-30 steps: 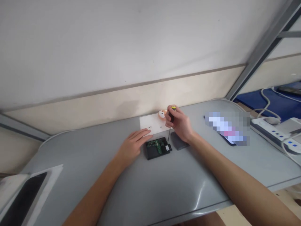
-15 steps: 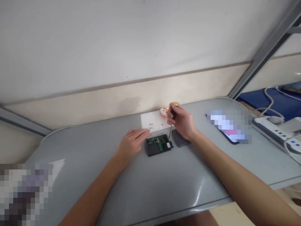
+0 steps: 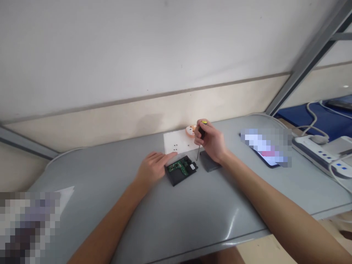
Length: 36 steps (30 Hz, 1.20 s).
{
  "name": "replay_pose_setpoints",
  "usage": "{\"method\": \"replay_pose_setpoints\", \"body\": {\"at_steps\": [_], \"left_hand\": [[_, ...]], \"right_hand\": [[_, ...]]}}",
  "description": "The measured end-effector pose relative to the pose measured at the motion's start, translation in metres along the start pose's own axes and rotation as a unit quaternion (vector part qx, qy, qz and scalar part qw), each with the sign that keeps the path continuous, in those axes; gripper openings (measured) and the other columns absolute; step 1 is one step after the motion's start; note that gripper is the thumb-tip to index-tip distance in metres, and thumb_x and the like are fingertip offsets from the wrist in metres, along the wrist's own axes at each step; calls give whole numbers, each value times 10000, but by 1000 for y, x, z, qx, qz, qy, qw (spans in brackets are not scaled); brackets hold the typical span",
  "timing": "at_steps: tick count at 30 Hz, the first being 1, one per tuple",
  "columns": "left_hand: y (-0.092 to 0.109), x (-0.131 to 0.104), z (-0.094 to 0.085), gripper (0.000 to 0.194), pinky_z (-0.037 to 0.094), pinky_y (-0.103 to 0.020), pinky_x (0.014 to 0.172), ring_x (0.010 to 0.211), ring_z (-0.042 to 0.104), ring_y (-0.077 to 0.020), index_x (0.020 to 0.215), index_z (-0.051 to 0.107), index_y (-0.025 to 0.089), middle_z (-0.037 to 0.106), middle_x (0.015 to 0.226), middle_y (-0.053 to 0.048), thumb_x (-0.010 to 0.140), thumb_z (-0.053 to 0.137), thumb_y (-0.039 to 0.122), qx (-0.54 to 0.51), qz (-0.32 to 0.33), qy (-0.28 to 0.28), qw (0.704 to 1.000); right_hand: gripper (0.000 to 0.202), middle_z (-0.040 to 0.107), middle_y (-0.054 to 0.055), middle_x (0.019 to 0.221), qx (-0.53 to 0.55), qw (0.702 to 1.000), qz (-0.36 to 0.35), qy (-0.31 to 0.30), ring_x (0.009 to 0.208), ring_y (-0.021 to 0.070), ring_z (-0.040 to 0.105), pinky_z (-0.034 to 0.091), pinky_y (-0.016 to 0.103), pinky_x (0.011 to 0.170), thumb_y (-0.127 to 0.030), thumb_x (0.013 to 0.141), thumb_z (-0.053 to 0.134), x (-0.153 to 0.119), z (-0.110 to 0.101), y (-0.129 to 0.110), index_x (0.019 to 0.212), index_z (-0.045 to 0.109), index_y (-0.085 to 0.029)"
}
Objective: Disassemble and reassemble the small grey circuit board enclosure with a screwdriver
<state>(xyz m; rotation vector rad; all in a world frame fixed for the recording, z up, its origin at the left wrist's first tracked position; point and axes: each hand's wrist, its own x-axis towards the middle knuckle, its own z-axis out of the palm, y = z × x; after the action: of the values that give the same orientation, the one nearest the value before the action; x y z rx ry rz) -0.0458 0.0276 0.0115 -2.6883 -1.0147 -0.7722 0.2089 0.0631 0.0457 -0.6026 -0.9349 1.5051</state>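
Note:
A black electronic device with its case open (image 3: 177, 179) lies on the desk, its green circuit board facing up. At its left edge is my left hand (image 3: 152, 167), fingers stretched out, the index finger reaching past the device's far left corner. My right hand (image 3: 214, 141) is wrapped around a screwdriver (image 3: 202, 129) with a black and yellow handle. The screwdriver's shaft points down, with its tip just beside the device's right end. Under my right wrist sits a dark grey cover (image 3: 210, 163). Several tiny screws (image 3: 175, 147) rest on a white sheet (image 3: 169, 139) behind the device.
An orange and white animal-face object (image 3: 190, 131) stands at the sheet's far edge. To the right are a blurred-out phone (image 3: 271, 161) and a white power strip (image 3: 320, 150) with cables. Paper (image 3: 66, 194) lies at the left of the grey desk (image 3: 110, 165). A wall rises behind.
The device has turned counterclockwise and shifted slightly left, away from the screwdriver tip. My right hand keeps its grip on the screwdriver.

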Motion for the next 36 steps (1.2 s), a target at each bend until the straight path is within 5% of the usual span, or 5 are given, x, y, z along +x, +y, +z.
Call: {"method": "replay_pose_setpoints", "body": {"at_steps": [15,23,28,32,36], "left_hand": [[7,4,-2,496,522,-369,784,810,672,-208,1264,700,187,737,858,-56,900,416,5,23,-17,13,1000],[41,12,-9,517,495,-468,1042,1188,617,-287,1468,550,250,652,1323,-104,970,617,371,-74,-61,-147,985],[49,12,-7,572,455,-484,1136,1277,581,-287,1484,530,274,622,1408,-89,937,685,332,-120,-85,-178,973],[46,13,-4,565,441,-487,1165,1332,558,-281,1479,522,292,617,1446,-69,937,685,300,-169,-87,-161,969],[42,9,5,583,422,-532,1179,1355,554,-313,1475,511,274,616,1455,-83,931,700,367,-176,-80,-150,970]], "right_hand": [[246,413,-15,697,0,1000,-6,-5,560,128,304,313,301,549,-426,934,601,-4,4,-4,829,476,-243],[335,371,-15,673,-30,999,-16,-3,564,131,313,331,303,543,-524,943,587,-7,4,-12,800,476,-242],[324,397,-10,677,-119,989,-87,-20,597,133,330,293,296,545,-475,922,655,-14,7,-11,785,479,-241],[218,439,-7,692,-284,939,-190,-40,617,138,369,303,308,586,-368,957,628,-28,12,-12,812,528,-238],[137,569,3,735,-503,823,-225,-137,639,138,454,334,313,622,-291,953,606,-35,14,-13,839,589,-217]]}}
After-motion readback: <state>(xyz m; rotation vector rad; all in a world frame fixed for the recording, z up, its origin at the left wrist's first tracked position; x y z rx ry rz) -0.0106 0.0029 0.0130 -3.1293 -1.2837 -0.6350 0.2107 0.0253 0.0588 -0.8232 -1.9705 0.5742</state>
